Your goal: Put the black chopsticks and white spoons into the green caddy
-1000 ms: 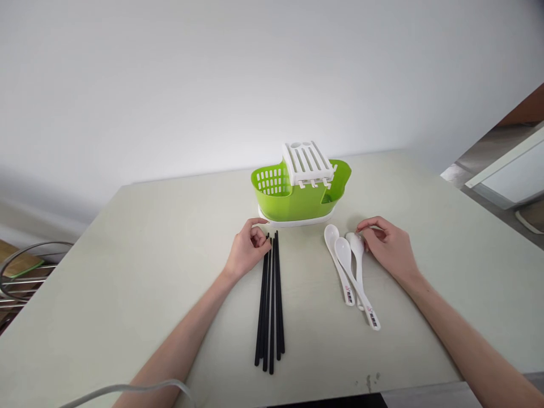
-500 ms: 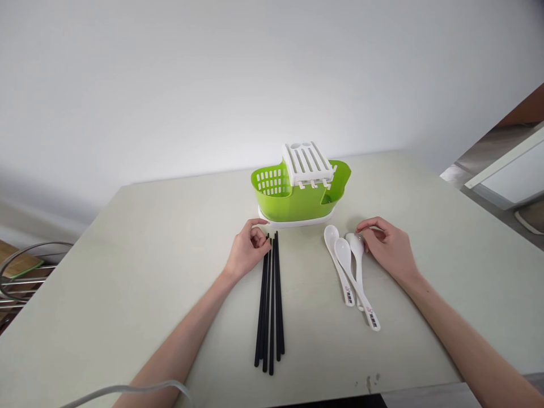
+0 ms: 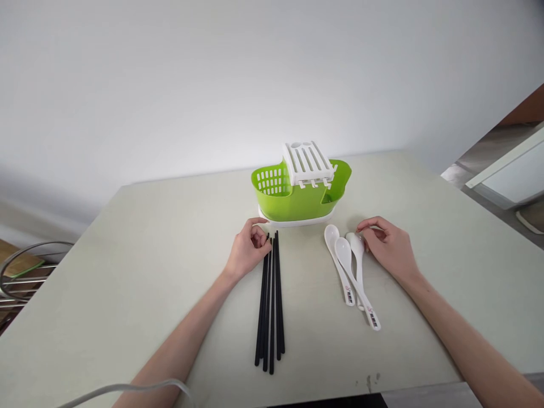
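My left hand rests on the table with its index finger stretched toward the rack's base and the other fingers curled. Its thumb is at the top ends of several black chopsticks, which lie lengthwise, side by side, without being gripped. On the other side, my right hand lies with fingers loosely bent and apart, holding nothing. Its fingertips are beside the bowl of one of three white spoons, which overlap each other. Behind both hands stands a green rack with a white slotted top and a white base.
The pale table backs onto a white wall. A grey cable crosses over my left forearm. At the near edge is a dark flat thing. A metal wire rack stands low at the left.
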Action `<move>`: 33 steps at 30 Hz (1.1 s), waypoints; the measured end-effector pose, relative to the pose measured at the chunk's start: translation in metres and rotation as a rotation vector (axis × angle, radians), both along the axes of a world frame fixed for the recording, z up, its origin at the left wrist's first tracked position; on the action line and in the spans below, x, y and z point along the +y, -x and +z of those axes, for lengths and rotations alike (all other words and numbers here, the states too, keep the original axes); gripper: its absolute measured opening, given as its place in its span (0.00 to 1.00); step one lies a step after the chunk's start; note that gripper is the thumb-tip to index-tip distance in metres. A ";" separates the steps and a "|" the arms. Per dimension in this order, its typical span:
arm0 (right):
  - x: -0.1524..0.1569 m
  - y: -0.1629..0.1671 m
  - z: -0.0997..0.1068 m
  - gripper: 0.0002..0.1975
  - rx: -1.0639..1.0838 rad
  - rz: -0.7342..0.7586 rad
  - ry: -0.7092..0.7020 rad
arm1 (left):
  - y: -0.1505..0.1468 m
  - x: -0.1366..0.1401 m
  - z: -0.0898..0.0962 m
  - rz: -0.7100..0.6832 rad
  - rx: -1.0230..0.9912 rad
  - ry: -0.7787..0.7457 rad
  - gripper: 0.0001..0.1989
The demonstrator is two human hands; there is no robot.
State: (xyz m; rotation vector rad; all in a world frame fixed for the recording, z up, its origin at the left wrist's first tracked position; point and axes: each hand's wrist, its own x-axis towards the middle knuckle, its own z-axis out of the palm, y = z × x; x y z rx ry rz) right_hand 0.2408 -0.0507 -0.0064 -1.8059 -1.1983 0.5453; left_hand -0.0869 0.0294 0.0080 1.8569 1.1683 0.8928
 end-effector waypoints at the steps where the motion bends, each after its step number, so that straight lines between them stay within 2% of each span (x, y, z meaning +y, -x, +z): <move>1: 0.000 0.000 0.000 0.07 0.002 0.000 -0.002 | 0.000 0.000 0.000 -0.002 0.002 -0.007 0.24; 22: -0.001 0.001 0.002 0.07 -0.014 0.014 -0.014 | -0.001 -0.002 0.000 -0.017 0.094 -0.073 0.27; 28: -0.001 0.001 0.003 0.06 0.007 0.010 -0.017 | -0.003 -0.005 0.001 0.069 0.188 -0.155 0.23; 33: -0.001 0.001 0.002 0.06 0.010 0.016 -0.020 | -0.006 -0.008 0.000 0.208 0.312 -0.240 0.14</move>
